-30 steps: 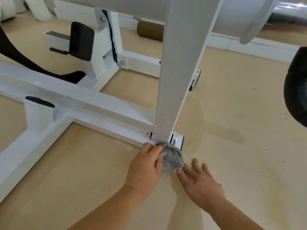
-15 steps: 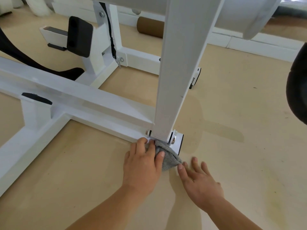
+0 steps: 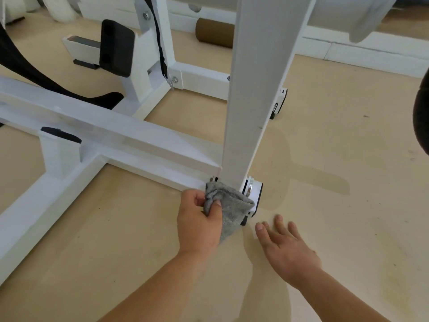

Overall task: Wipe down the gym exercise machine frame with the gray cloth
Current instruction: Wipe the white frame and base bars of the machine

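Note:
The white machine frame spreads across the floor, and one upright post rises at the centre. My left hand grips the gray cloth, bunched against the foot of that post where it meets the base rail. The cloth drapes over the frame's end, next to the white end cap. My right hand lies flat on the floor just right of the post's foot, fingers straight and spread, holding nothing.
A black pad and a black strap sit on the frame at the back left. A brown roll lies by the white skirting. A dark round object cuts in at the right edge. Tan floor surrounds the frame.
My left hand went from pressing the cloth with flatter fingers to curling round it, and the cloth has bunched higher against the post's foot. My right hand stayed on the floor.

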The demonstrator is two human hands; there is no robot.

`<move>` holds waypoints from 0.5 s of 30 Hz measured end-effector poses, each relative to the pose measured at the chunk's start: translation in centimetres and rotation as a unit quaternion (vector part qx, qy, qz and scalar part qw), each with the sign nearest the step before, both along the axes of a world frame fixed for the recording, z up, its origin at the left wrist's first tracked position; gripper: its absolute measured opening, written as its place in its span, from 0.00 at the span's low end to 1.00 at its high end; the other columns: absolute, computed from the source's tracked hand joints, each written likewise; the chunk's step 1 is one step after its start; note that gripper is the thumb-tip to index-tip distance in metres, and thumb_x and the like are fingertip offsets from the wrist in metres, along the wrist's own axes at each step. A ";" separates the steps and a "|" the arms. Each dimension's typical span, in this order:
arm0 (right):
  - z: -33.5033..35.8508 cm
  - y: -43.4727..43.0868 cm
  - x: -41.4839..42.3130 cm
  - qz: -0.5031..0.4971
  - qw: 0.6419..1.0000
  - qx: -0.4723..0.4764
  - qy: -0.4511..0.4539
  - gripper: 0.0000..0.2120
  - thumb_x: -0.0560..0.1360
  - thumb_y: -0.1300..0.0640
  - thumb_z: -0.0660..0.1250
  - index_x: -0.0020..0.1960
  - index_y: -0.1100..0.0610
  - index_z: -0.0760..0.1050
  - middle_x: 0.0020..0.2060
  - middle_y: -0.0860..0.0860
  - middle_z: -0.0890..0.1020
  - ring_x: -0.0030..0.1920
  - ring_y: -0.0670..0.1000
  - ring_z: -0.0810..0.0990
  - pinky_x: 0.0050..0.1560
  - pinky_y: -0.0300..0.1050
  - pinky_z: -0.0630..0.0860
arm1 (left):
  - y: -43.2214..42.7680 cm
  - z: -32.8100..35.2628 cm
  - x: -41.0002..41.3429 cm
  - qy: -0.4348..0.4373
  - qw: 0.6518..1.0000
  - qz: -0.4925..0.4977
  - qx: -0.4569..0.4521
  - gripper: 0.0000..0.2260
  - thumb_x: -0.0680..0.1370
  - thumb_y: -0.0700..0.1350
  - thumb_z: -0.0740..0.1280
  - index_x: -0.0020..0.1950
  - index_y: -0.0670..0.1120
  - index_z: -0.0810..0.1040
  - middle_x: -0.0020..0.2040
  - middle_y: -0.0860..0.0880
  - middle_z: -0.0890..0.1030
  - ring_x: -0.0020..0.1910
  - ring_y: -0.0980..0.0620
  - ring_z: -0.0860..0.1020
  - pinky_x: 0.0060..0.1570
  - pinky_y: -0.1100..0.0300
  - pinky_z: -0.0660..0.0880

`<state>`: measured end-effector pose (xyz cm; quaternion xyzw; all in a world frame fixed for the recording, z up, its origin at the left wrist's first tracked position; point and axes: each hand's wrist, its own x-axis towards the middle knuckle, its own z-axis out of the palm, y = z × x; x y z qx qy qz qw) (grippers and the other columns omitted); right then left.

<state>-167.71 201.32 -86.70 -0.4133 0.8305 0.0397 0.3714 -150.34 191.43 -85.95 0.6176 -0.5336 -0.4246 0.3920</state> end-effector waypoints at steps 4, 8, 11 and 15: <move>0.3 -0.1 -0.1 0.001 1.000 -0.001 -0.008 0.40 0.71 0.24 0.33 0.80 0.32 0.52 0.82 0.37 0.41 0.82 0.47 0.37 0.78 0.69 0.52 | -0.1 -0.1 0.1 -0.155 0.961 -0.145 -0.177 0.17 0.76 0.34 0.71 0.61 0.50 0.82 0.56 0.53 0.76 0.43 0.58 0.77 0.42 0.76 0.69; 0.3 -0.1 -0.1 -0.003 1.000 -0.011 -0.005 0.46 0.65 0.22 0.30 0.80 0.32 0.52 0.82 0.37 0.41 0.82 0.47 0.37 0.78 0.68 0.53 | -0.3 -0.7 0.6 -0.201 0.929 -0.211 -0.226 0.17 0.77 0.34 0.69 0.64 0.45 0.83 0.63 0.47 0.77 0.53 0.51 0.81 0.52 0.57 0.80; 0.2 -0.1 0.1 -0.002 1.000 -0.009 0.004 0.48 0.62 0.21 0.29 0.80 0.31 0.51 0.82 0.36 0.41 0.82 0.45 0.37 0.77 0.69 0.53 | 1.0 -1.0 -0.4 -0.264 0.919 -0.250 -0.150 0.24 0.81 0.55 0.64 0.75 0.45 0.73 0.76 0.48 0.65 0.70 0.47 0.71 0.63 0.49 0.76; 0.2 -0.1 0.1 0.006 1.000 -0.003 0.004 0.43 0.67 0.22 0.31 0.80 0.32 0.50 0.81 0.36 0.40 0.82 0.46 0.36 0.77 0.69 0.53 | 1.5 -1.2 -1.6 -0.359 0.872 -0.260 -0.210 0.26 0.80 0.61 0.63 0.71 0.46 0.75 0.71 0.47 0.69 0.66 0.45 0.71 0.57 0.49 0.79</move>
